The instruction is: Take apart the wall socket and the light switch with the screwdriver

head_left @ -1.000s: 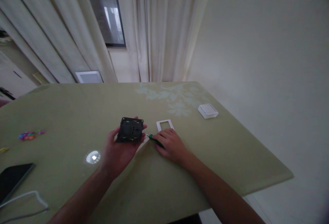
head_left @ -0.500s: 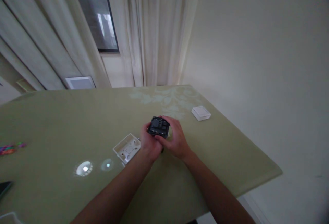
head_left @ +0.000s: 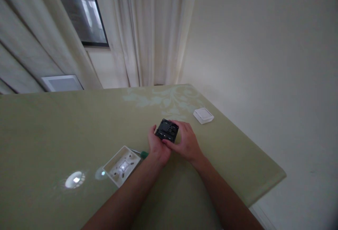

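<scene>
Both hands hold a black square wall socket module [head_left: 167, 130] above the table, its moulded back turned up. My right hand [head_left: 186, 140] grips the module's right side, fingers along the far edge and thumb at the near edge. From below and the left, my left hand [head_left: 160, 149] supports it, with the thumb raised beside the left edge. Left of my left wrist, a white wall mounting box [head_left: 121, 166] lies with its open side up. A screwdriver with a green handle [head_left: 144, 154] rests behind that box, partly hidden by my left hand.
A small white square box [head_left: 203, 115] sits toward the table's right edge. The green covered table [head_left: 66, 128] meets a wall on the right, with curtains [head_left: 158, 29] behind it. A white-framed panel [head_left: 62, 83] stands beyond the far edge.
The view has shifted, and the mounting box appears farther left and nearer. The screwdriver handle has come into sight. My left thumb has eased away from the module, which both hands still hold.
</scene>
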Available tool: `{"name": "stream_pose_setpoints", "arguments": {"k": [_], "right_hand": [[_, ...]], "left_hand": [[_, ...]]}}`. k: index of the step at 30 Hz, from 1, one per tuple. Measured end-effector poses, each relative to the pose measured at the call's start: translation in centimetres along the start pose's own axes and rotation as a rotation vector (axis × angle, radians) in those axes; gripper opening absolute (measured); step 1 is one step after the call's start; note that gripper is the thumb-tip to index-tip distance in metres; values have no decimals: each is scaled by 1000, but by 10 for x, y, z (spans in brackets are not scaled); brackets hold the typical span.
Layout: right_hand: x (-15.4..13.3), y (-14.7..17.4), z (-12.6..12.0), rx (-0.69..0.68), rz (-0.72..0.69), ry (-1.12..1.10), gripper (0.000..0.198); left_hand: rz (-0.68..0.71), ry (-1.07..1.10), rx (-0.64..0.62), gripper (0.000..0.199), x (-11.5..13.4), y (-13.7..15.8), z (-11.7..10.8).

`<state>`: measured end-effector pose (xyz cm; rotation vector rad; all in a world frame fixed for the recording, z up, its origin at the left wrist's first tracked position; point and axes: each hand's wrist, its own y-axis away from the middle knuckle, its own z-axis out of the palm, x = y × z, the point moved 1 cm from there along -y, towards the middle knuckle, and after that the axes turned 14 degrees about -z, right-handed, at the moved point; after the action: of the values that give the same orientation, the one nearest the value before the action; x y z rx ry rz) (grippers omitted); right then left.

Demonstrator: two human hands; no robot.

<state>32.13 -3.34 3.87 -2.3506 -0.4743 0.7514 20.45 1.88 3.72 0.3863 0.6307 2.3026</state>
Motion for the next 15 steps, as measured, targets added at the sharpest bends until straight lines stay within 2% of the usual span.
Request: {"name": "stream_pose_setpoints", "arguments": {"k": [7, 15], "right_hand": [[-1, 2, -4, 11, -62, 48, 69], [-4, 3, -4, -4, -89, 67, 66]], "left_hand": [[-35, 62, -22, 53, -6, 3, 4], [-8, 104, -45, 40, -10, -11, -9]]}}
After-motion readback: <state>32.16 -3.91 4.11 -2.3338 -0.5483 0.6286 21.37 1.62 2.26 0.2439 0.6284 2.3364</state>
